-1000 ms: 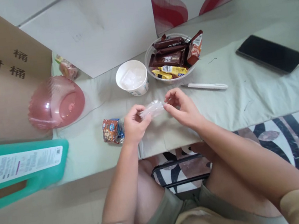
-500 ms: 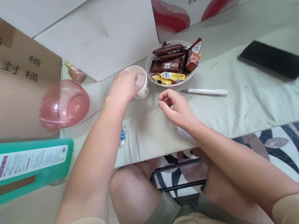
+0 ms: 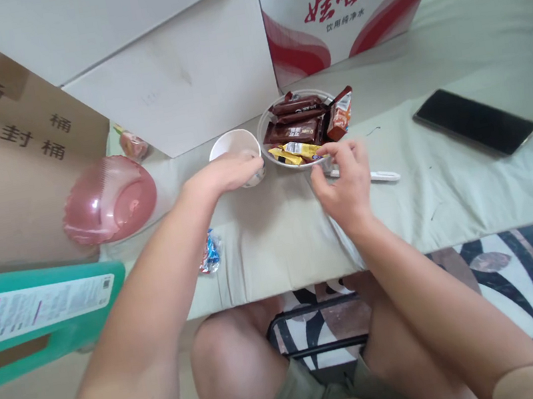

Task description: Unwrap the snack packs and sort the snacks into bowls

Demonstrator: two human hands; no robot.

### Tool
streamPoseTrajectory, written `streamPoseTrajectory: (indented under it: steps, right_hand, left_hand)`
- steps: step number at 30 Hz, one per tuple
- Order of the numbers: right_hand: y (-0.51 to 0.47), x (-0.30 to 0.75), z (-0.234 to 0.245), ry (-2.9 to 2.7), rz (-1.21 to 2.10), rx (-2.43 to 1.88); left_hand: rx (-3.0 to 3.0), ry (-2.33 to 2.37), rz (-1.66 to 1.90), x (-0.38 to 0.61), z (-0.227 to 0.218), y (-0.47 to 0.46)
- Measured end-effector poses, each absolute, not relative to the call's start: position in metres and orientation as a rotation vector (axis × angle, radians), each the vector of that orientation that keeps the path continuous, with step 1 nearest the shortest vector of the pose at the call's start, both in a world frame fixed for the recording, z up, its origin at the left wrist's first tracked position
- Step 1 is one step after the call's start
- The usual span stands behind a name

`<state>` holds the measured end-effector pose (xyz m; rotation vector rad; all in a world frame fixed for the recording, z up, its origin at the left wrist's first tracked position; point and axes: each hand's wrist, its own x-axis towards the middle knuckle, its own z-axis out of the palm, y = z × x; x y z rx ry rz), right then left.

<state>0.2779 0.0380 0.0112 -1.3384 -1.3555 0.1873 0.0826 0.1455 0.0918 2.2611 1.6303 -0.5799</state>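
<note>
My left hand point(image 3: 231, 170) wraps round the near side of a white paper cup point(image 3: 233, 141), its fingertips at the cup's right side. To the right of the cup stands a clear plastic bowl point(image 3: 262, 131). Brown-wrapped snack bars point(image 3: 294, 132) and yellow-wrapped snacks point(image 3: 295, 152) fill it, and an orange-brown packet point(image 3: 340, 115) leans over its right rim. At the bowl's near right edge is my right hand point(image 3: 347, 180), open, with thumb and fingers apart and fingertips close to the yellow wrappers. Behind this hand a white pen point(image 3: 384, 176) is partly hidden.
White cartons point(image 3: 177, 85) and a red-and-white carton point(image 3: 344, 18) stand behind. On the left are a pink bowl point(image 3: 109, 201), a brown cardboard box point(image 3: 13, 165) and a green jug point(image 3: 76, 277). A blue wrapper point(image 3: 211, 252) lies near the front edge, a black phone point(image 3: 474, 121) at right.
My right hand has moved right and forward to the bowl's edge, its fingers spreading. My left hand has shifted from inside the cup's rim to its near side. The camera view has shifted slightly.
</note>
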Motion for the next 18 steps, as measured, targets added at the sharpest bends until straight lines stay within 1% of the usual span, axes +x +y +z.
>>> streamPoseTrajectory:
  steps: [2,4,8,11,14,18]
  right_hand:
    - [0.04,0.284,0.008,-1.377,0.205,-1.454]
    - [0.04,0.287,0.006,-1.395,0.247,-1.518]
    - [0.038,0.288,0.006,-1.415,0.29,-1.536]
    - [0.04,0.288,0.003,-1.43,0.328,-1.534]
    - [0.045,0.287,0.0,-1.426,0.387,-1.53]
    - [0.054,0.288,-0.004,-1.458,0.399,-1.52]
  left_hand:
    - [2.312,1.636,-0.56,0.08,0.088,0.137]
    - [2.443,1.661,-0.417,0.075,0.084,0.125]
    - [2.628,1.595,0.107,0.059,0.075,0.105]
    - [2.53,1.643,0.47,0.043,0.065,0.102]
    - [2.381,1.656,0.599,0.032,0.054,0.109]
    - [2.229,1.642,0.631,0.026,0.041,0.116]
